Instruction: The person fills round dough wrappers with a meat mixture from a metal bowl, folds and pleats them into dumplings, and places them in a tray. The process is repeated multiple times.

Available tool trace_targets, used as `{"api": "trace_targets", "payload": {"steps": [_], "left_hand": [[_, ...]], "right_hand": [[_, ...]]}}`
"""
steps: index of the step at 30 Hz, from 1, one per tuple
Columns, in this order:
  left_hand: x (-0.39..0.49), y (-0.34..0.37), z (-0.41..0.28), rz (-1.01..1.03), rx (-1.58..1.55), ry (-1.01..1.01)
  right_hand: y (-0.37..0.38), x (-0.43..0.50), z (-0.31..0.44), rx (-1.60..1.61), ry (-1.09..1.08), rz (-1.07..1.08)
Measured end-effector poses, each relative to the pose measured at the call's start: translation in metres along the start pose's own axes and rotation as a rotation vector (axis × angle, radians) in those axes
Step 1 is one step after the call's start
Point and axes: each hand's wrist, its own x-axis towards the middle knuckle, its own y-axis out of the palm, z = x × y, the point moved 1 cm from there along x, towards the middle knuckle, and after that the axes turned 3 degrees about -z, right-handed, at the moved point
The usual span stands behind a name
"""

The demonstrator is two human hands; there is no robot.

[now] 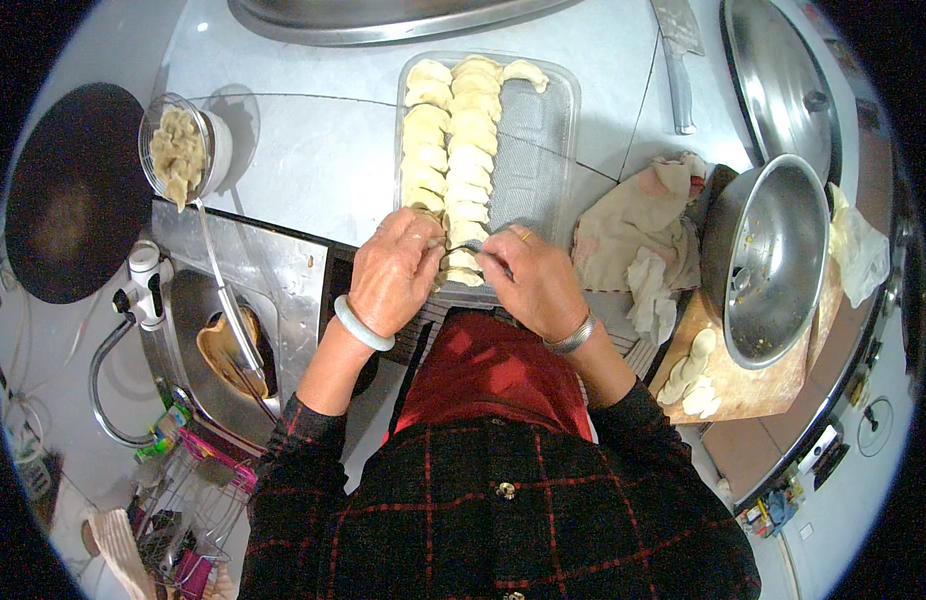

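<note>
A clear plastic tray (534,161) holds rows of pale folded dumplings (472,146), with a lone dumpling (526,73) at the top of a third row. My left hand (395,270), with a pale bangle at its wrist, is over the near left part of the tray, fingers bent at the near end of the left row. Opposite it, my right hand (534,277) has thumb and fingers pinched on a thin dark metal utensil (470,246), seemingly a spoon or fork, above the middle row. Whether the left fingers grip anything is hidden.
On the right are a cloth (643,225), a steel bowl (778,262), a wooden board (763,390) with dough rounds (688,371), a cleaver (679,67) and a steel lid (782,82). A sink (189,322), a faucet (144,285) and a wire strainer of dumplings (177,154) are at left.
</note>
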Motion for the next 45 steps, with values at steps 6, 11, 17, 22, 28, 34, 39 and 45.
{"api": "trace_targets", "payload": {"steps": [6, 11, 17, 22, 28, 34, 39, 45], "left_hand": [[-0.003, 0.010, -0.006, 0.025, 0.046, 0.110], [0.001, 0.014, -0.003, 0.014, 0.052, 0.112], [0.002, 0.011, -0.002, -0.005, 0.023, 0.120], [-0.003, 0.008, -0.004, 0.020, 0.062, 0.098], [0.000, 0.013, -0.004, 0.036, 0.132, 0.116], [0.003, 0.011, -0.003, -0.054, 0.061, 0.139], [-0.008, -0.003, 0.001, -0.082, -0.062, -0.086], [-0.013, -0.007, 0.001, -0.119, -0.061, -0.201]], "right_hand": [[0.011, -0.003, 0.000, -0.008, -0.019, 0.023], [0.015, 0.000, -0.005, -0.007, -0.072, -0.028], [0.010, -0.002, -0.004, -0.034, -0.066, -0.008], [0.010, -0.003, -0.002, -0.078, -0.056, 0.023], [0.015, -0.001, -0.002, -0.112, -0.074, 0.021], [0.016, -0.003, 0.000, -0.191, -0.142, -0.063], [0.013, -0.003, 0.002, -0.227, -0.084, -0.015], [0.016, 0.003, 0.007, -0.317, -0.163, 0.013]]}}
